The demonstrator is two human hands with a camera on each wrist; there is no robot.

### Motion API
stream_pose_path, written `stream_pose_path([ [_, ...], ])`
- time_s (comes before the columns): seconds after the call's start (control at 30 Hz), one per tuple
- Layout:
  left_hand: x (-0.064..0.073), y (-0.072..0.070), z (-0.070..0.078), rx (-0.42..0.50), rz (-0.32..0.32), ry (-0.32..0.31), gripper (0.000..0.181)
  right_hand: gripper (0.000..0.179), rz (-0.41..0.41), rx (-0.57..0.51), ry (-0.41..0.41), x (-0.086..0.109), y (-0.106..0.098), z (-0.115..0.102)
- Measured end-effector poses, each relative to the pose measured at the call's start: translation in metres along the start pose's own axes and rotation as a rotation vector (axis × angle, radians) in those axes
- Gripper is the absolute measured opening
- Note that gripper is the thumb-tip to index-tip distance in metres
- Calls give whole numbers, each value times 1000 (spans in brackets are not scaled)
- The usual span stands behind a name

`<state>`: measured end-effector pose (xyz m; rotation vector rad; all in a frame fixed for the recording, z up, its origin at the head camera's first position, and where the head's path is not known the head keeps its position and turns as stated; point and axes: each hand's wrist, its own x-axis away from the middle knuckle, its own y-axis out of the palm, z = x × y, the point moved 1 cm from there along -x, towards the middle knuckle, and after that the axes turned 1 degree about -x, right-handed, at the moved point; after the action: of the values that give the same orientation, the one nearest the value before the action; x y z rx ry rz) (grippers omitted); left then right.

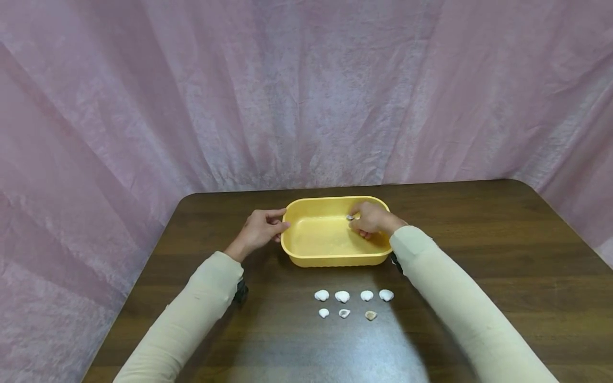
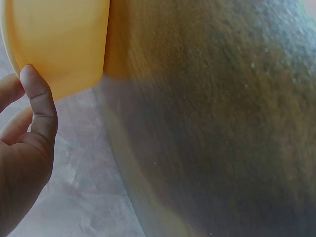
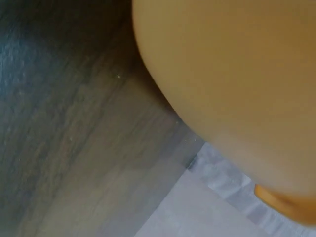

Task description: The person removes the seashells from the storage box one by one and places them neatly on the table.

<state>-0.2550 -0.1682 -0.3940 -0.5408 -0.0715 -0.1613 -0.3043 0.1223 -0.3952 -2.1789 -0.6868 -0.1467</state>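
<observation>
A yellow plastic tub (image 1: 335,261) sits on the wooden table. My left hand (image 1: 258,229) pinches its left rim; in the left wrist view the thumb (image 2: 42,106) lies against the tub's edge. My right hand (image 1: 373,218) reaches inside the tub at its right end. Between thumb and forefinger it holds a small whitish seashell (image 1: 350,217) above the tub floor. In the right wrist view the tub's wall (image 3: 237,89) fills much of the picture and hides the fingers.
Several seashells stand in two rows in front of the tub: white ones, such as the white seashell (image 1: 342,296), and a brownish seashell (image 1: 371,315). A pink curtain (image 1: 297,96) hangs behind the dark wooden table (image 1: 479,239).
</observation>
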Motion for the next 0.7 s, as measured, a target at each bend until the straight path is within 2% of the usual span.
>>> stream_pose_path([
  [0.17,0,0,0,2,-4,4,49,39,12,60,3,-2,4,2],
  [0.33,0,0,-1,-1,2,9,49,23,58,81,-5,-1,7,2],
  [0.57,-1,1,0,4,5,11,49,17,114,131,-100,7,6,-3],
  [0.7,-1,1,0,5,4,16,49,15,200,120,-131,18,-1,-12],
])
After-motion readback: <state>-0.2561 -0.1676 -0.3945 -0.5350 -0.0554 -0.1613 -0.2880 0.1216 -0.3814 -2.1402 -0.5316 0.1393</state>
